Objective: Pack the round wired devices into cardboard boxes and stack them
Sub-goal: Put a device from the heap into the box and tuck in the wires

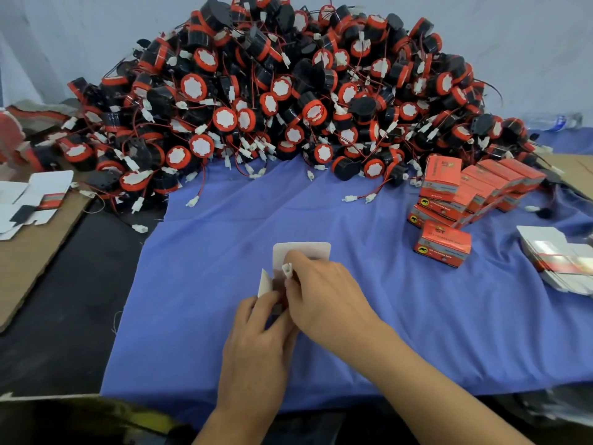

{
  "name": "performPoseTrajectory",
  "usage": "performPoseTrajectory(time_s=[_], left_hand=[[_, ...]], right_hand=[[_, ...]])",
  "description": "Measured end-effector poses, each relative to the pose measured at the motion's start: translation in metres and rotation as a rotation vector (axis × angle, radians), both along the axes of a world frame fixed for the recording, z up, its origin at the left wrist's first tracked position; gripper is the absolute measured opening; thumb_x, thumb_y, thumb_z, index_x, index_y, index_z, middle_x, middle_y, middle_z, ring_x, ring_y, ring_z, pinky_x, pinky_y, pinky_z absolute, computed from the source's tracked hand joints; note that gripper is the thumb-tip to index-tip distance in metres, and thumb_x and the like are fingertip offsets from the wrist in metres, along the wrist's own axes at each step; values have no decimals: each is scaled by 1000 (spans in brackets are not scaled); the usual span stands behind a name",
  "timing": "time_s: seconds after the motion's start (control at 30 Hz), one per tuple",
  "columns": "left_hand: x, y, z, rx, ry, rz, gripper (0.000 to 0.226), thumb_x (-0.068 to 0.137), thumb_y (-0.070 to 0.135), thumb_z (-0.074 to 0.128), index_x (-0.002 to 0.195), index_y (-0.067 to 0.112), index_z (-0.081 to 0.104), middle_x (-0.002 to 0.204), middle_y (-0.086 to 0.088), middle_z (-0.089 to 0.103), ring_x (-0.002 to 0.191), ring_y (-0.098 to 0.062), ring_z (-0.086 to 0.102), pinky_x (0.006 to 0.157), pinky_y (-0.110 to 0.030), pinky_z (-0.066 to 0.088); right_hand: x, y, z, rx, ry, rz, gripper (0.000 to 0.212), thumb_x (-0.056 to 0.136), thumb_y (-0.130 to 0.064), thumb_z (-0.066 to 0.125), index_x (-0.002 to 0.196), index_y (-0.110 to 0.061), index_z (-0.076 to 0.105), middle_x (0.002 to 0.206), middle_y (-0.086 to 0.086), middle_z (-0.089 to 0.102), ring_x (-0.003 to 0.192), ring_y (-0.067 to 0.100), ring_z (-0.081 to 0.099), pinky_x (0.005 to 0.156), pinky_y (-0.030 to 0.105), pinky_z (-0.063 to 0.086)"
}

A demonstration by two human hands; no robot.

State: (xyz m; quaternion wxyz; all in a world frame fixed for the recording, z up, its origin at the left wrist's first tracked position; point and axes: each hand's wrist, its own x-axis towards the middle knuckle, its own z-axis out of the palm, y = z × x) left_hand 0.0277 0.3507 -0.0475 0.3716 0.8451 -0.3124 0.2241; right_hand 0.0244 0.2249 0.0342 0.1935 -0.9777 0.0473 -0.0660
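A big heap of round black-and-red wired devices [282,91] fills the back of the blue cloth [199,284]. In the middle of the cloth my left hand [256,342] grips a small cardboard box [301,252] whose white flaps stand open. My right hand [324,290] covers the box opening, its fingers curled over a device that is mostly hidden; the device's white connector [287,270] sticks out by my fingers. Packed red boxes [471,191] are stacked at the right, with one single box [442,247] lying in front of them.
A stack of flat unfolded boxes [558,261] lies at the far right edge. More flat box blanks [35,200] rest on brown cardboard [29,252] at the left. Dark table surface [64,316] shows left of the cloth.
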Motion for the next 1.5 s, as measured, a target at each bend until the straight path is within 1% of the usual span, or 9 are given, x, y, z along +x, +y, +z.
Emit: performPoseTrajectory(time_s=[0.13,0.2,0.3,0.47,0.7,0.83,1.1,1.27,1.5], left_hand=[[1,2,-5,-34,40,1,35,93,29,55,114,8,74,122,6,61,99,-22,55,60,-45,57],[2,5,-8,-48,60,-22,32,87,19,64,115,7,74,123,7,58,103,-23,56,76,-45,60],[0,6,-8,-136,146,-24,40,81,12,67,120,22,70,119,21,55,105,-12,56,88,-16,47],[3,5,-14,-180,20,11,28,92,25,64,105,6,79,105,7,66,92,-10,59,86,-3,38],[3,2,-20,-297,-4,78,19,90,27,66,91,14,80,101,10,72,91,-2,64,76,-13,49],[3,3,-21,-338,-2,66,5,91,26,66,95,28,69,102,13,66,90,2,62,72,-12,46],[1,7,-18,-385,104,119,20,81,30,69,71,15,61,96,14,49,94,9,63,72,-12,48],[2,6,-16,-444,233,91,26,77,35,77,82,29,52,98,15,51,90,1,62,75,-23,54],[2,9,-12,-415,284,81,52,76,27,76,108,58,49,111,26,59,95,4,66,77,-20,53]], right_hand=[[-2,3,-1,-72,12,64,2,97,-28,41,97,-27,41,96,-7,64,100,22,49,75,35,21],[-2,3,-2,-35,40,62,13,96,-37,38,94,-27,46,95,-10,65,104,20,48,80,36,26],[-4,3,-4,2,65,61,35,94,-56,32,84,-28,50,85,-13,63,103,17,47,88,36,32],[-4,2,-1,-34,100,50,45,101,-57,36,71,-27,48,76,-11,58,94,19,45,84,35,32],[-5,-7,6,112,64,71,13,99,-33,57,101,-26,68,108,-10,66,98,15,59,92,36,44],[-3,-6,6,77,83,71,16,99,-37,59,97,-31,74,106,-10,66,101,14,57,90,35,43],[-5,-7,3,-63,131,156,24,100,-40,53,104,-35,76,115,-9,58,112,18,50,89,34,37],[0,-7,13,140,125,35,8,88,-38,73,87,-31,77,93,-10,69,89,13,61,77,31,49],[-12,-11,4,-204,127,264,30,103,-53,45,116,-40,68,120,-10,48,121,18,41,96,33,35]])
